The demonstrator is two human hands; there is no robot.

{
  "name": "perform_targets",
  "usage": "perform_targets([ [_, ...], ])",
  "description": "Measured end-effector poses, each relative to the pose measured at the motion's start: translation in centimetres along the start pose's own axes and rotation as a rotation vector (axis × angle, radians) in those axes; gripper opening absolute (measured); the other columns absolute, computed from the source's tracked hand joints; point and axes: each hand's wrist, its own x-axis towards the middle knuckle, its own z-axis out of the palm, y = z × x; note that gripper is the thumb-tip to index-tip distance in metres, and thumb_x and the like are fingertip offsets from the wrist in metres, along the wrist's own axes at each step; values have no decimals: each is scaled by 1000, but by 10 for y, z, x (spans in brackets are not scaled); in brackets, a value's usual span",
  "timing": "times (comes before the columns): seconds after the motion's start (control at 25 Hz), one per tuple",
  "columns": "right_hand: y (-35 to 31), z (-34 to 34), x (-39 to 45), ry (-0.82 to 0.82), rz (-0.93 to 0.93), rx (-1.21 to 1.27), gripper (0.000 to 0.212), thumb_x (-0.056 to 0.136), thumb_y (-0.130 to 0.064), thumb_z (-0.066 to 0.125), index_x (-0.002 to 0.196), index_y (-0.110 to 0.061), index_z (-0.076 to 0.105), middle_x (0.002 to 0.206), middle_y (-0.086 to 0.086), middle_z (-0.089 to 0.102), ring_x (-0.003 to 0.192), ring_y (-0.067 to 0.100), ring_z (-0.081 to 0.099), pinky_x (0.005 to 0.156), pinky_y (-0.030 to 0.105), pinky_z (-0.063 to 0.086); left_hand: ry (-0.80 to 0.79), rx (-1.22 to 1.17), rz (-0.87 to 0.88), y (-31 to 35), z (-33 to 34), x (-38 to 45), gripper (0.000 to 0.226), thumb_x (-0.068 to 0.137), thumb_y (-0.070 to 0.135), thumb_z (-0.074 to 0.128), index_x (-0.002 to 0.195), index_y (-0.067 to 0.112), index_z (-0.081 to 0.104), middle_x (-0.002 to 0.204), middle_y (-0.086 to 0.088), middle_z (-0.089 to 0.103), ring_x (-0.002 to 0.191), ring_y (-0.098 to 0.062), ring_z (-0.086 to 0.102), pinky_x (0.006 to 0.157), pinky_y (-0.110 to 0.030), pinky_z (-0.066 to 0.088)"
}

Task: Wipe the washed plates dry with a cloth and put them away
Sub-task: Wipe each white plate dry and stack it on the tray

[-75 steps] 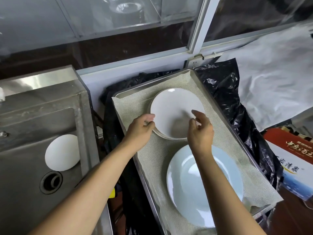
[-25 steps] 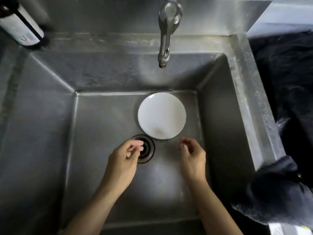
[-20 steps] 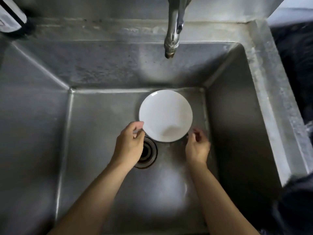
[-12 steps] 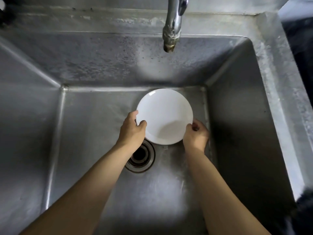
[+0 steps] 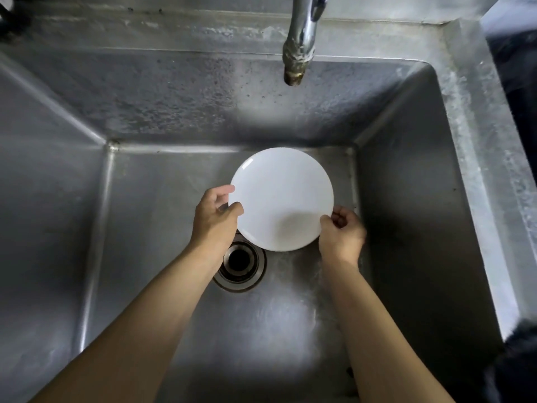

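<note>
My hands were hanging over the drain a second ago with nothing in them, and now both have hold of the white plate (image 5: 281, 199) down in the sink (image 5: 453, 175). My left hand (image 5: 215, 219) pinches the left edge, thumb on top of the rim and fingers curled behind it. My right hand (image 5: 343, 231) grips the lower right edge with its fingers curled round the rim. The plate sits near the back right corner of the sink floor, just past the drain (image 5: 239, 264) and under the tap (image 5: 299, 39). Its near edge now covers a bit of the drain ring, so I think it is tipped up or just coming off the floor, but I cannot tell that for sure. This means the pick-up part is nearly done. I think the next job is to lift the plate out and rub it dry, and after that put it away. I see no cloth that I can be sure of; there is only a dark, fuzzy thing (image 5: 520, 338) at the right edge of the sink, and I cannot tell what it is. Now I count: one plate, one tap, one drain, one sink, and my two hands. No other plates show here, so this looks like the last one in the sink.
</note>
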Motion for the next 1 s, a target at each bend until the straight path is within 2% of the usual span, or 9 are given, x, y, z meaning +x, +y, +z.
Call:
perform_targets([
  [0.08,-3,-12,-17,-39,-56,1,20,94,-4,62,110,-16,65,93,-10,66,82,0,62,69,12,47,25,-31,17,-2,-11,-12,49,66,17,63,113,33,65,123,3,64,109,-9,66,100,-46,54],
  [0.2,-7,-33,-48,-120,-90,-20,19,97,-7,61,112,-19,61,95,-10,67,84,0,64,75,16,49,98,-66,39,-9,-31,-38,46,76,4,67,109,36,65,111,9,66,96,-3,68,94,-40,56],
  [0.36,-12,-65,-91,-209,-74,-45,17,98,-9,62,114,-16,62,96,-6,72,82,0,69,71,15,54,172,-201,-1,-13,-61,-83,45,86,-8,64,120,21,64,101,11,71,91,-7,68,75,-29,55],
  [0.44,-14,-81,-112,-226,-35,-41,16,96,-8,63,111,-14,65,93,-4,74,76,-2,70,66,14,55,183,-256,-70,-15,-71,-111,37,89,-2,65,121,17,65,107,4,73,98,-15,69,77,-29,55],
  [0.56,-15,-101,-146,-266,61,-25,14,94,-6,66,108,-12,67,90,2,76,72,6,73,59,18,56,117,-332,-192,-18,-78,-157,21,98,22,59,115,32,67,113,7,74,105,-15,69,76,-31,58],
  [0.64,-15,-115,-169,-304,119,-17,15,93,-5,67,107,-11,66,90,5,77,72,11,75,57,21,58,117,-469,-237,-17,-81,-183,24,102,32,53,123,34,65,115,7,73,102,-16,72,75,-38,61],
  [0.72,-14,-127,-188,-349,174,-16,18,91,-3,67,108,-9,65,93,9,77,76,16,77,61,27,61,158,-535,-212,-13,-86,-202,27,103,36,51,127,31,64,115,6,74,99,-16,73,73,-42,62],
  [0.88,-14,-151,-217,-377,248,-27,22,89,-1,68,108,-8,62,93,8,76,74,14,77,59,28,61,200,-440,-157,0,-91,-231,29,105,34,47,128,30,65,117,7,73,101,-15,72,74,-38,62],
  [1.0,-18,-169,-231,-399,255,-51,20,89,-4,68,107,-9,60,85,8,77,67,17,77,57,28,61,259,-366,-168,10,-91,-250,22,106,32,46,117,33,66,112,8,72,102,-16,69,74,-38,61],
])
